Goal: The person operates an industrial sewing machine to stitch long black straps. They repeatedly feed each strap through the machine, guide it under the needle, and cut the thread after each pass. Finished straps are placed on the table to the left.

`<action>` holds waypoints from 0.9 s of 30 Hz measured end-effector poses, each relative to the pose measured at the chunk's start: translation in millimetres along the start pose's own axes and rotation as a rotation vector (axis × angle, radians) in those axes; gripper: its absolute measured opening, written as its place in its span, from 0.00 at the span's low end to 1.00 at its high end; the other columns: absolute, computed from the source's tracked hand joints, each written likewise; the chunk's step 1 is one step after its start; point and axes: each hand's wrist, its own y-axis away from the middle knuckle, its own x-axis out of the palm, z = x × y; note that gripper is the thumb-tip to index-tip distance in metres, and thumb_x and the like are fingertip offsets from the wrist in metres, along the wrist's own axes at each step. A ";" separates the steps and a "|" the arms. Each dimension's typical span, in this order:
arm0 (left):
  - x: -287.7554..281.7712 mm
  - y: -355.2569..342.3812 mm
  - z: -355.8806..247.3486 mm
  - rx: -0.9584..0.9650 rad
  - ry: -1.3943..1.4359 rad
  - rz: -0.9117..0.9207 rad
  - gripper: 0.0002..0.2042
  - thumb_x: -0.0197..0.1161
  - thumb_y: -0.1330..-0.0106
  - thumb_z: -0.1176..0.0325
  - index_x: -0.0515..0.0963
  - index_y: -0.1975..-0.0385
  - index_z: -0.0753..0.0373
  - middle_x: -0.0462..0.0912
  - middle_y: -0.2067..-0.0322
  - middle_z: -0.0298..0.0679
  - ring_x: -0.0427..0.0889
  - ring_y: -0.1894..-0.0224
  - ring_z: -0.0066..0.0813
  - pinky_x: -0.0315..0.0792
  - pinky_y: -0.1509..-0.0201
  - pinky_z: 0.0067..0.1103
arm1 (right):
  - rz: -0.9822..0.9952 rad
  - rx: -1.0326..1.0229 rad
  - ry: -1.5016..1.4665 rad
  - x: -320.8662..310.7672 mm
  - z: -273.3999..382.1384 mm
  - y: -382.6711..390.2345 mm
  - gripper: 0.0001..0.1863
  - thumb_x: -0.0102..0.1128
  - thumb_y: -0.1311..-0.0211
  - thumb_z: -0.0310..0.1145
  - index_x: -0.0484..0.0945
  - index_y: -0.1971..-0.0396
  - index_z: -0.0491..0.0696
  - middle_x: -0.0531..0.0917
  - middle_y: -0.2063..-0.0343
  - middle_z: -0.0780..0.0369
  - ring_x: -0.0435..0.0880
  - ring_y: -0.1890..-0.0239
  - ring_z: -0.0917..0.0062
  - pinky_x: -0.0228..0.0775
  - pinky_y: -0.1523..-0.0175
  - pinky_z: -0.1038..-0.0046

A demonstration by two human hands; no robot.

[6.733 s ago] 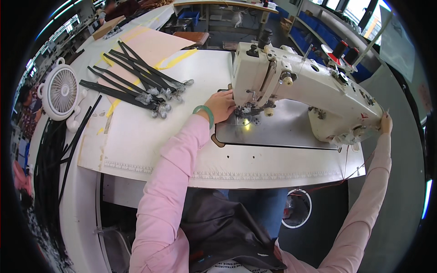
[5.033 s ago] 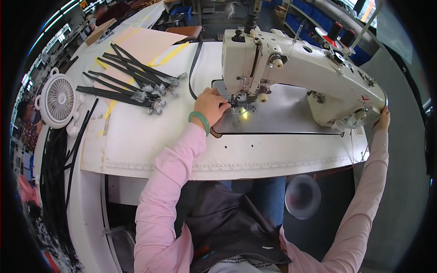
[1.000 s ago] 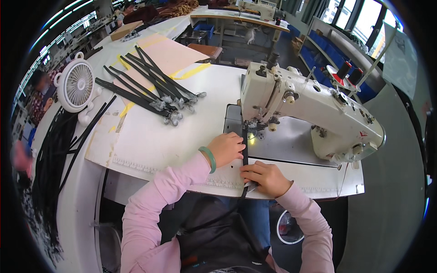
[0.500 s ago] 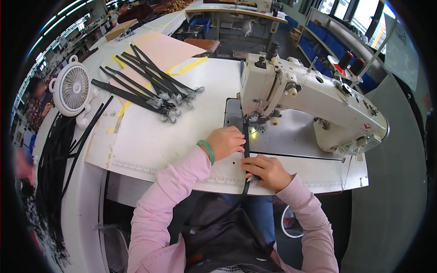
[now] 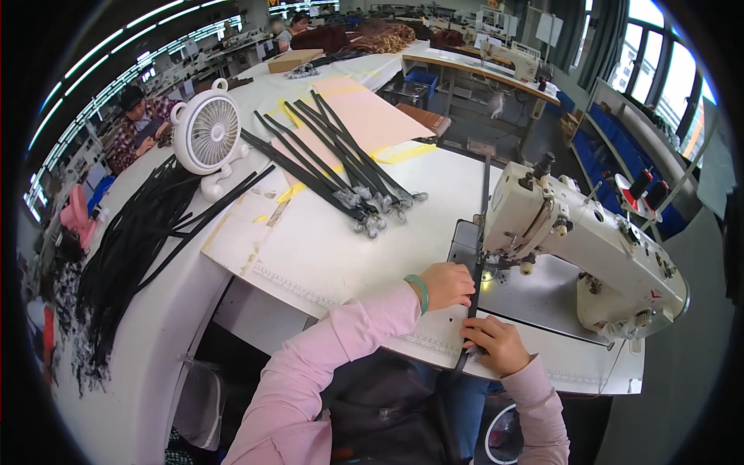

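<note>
In the head view, a white sewing machine (image 5: 589, 248) is seen standing on a white table (image 5: 325, 256), with a small light glowing under its head. A long black strap (image 5: 474, 294) is laid along the near side of the machine, running from behind the head down past the needle area to the table's front edge.

The left hand (image 5: 448, 285) is placed on the table just left of the needle area, fingers curled against the strap and pressing it from the side; a green bangle (image 5: 418, 293) is worn on its wrist, above a pink sleeve (image 5: 325, 364). The right hand (image 5: 496, 345) is set nearer the front edge, fingers closed over the lower part of the strap — the strap is pinched between it and the table. The two hands are close together, one above the other along the strap.

Further left on the table, a bundle of black straps with metal clips (image 5: 341, 170) is spread in a fan, the clip ends pointing toward the machine. A small white fan (image 5: 208, 138) is stood beside them, and a larger heap of loose black straps (image 5: 132, 248) is draped over the table's left edge. In the background, other tables are seen — another person (image 5: 139, 124) is seated at the far left.
</note>
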 end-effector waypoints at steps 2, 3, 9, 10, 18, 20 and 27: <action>3.2 2.5 3.0 -0.033 -0.034 0.028 0.15 0.64 0.51 0.58 0.79 0.68 0.62 0.79 0.63 0.38 0.75 0.56 0.33 0.69 0.55 0.26 | -0.006 -0.004 0.002 1.5 1.3 -0.6 0.17 0.64 0.65 0.23 0.76 0.68 0.47 0.78 0.64 0.63 0.77 0.72 0.73 0.71 0.72 0.74; 3.7 3.3 3.6 -0.047 -0.046 0.029 0.17 0.63 0.52 0.57 0.79 0.67 0.62 0.79 0.61 0.38 0.74 0.55 0.33 0.69 0.53 0.27 | 0.000 -0.007 0.002 2.5 1.3 -0.6 0.17 0.64 0.66 0.22 0.76 0.68 0.47 0.78 0.64 0.63 0.77 0.72 0.73 0.71 0.72 0.74; 7.8 3.0 3.5 -0.114 -0.059 0.065 0.20 0.64 0.53 0.54 0.78 0.65 0.62 0.77 0.58 0.40 0.72 0.52 0.35 0.66 0.49 0.29 | 0.013 -0.002 0.018 2.8 0.6 0.7 0.18 0.64 0.67 0.22 0.77 0.69 0.47 0.78 0.65 0.64 0.76 0.73 0.72 0.71 0.72 0.73; 7.7 2.9 3.4 -0.124 -0.050 0.082 0.20 0.63 0.53 0.54 0.78 0.64 0.62 0.77 0.57 0.40 0.72 0.51 0.35 0.66 0.49 0.29 | 0.008 0.000 0.019 3.3 1.2 -0.1 0.18 0.64 0.67 0.22 0.77 0.69 0.47 0.79 0.65 0.64 0.76 0.73 0.73 0.71 0.72 0.74; 6.7 2.8 3.0 -0.136 -0.035 0.115 0.21 0.63 0.52 0.54 0.78 0.63 0.63 0.76 0.56 0.41 0.71 0.51 0.36 0.65 0.48 0.29 | -0.015 -0.019 0.005 4.0 3.1 -2.4 0.17 0.64 0.68 0.21 0.77 0.70 0.46 0.79 0.67 0.63 0.77 0.73 0.72 0.71 0.72 0.74; 6.9 2.1 2.6 -0.136 -0.033 0.123 0.21 0.63 0.52 0.54 0.78 0.63 0.63 0.76 0.56 0.41 0.70 0.51 0.36 0.65 0.48 0.29 | -0.012 -0.016 0.006 2.9 3.5 -2.1 0.17 0.64 0.68 0.21 0.77 0.70 0.46 0.79 0.67 0.63 0.77 0.74 0.72 0.71 0.72 0.74; 8.1 2.7 3.0 -0.149 -0.038 0.121 0.21 0.64 0.52 0.54 0.78 0.63 0.62 0.76 0.56 0.41 0.70 0.51 0.36 0.64 0.48 0.29 | -0.008 0.020 -0.020 2.4 6.1 -3.6 0.14 0.64 0.65 0.20 0.77 0.71 0.45 0.79 0.67 0.62 0.77 0.73 0.71 0.71 0.71 0.72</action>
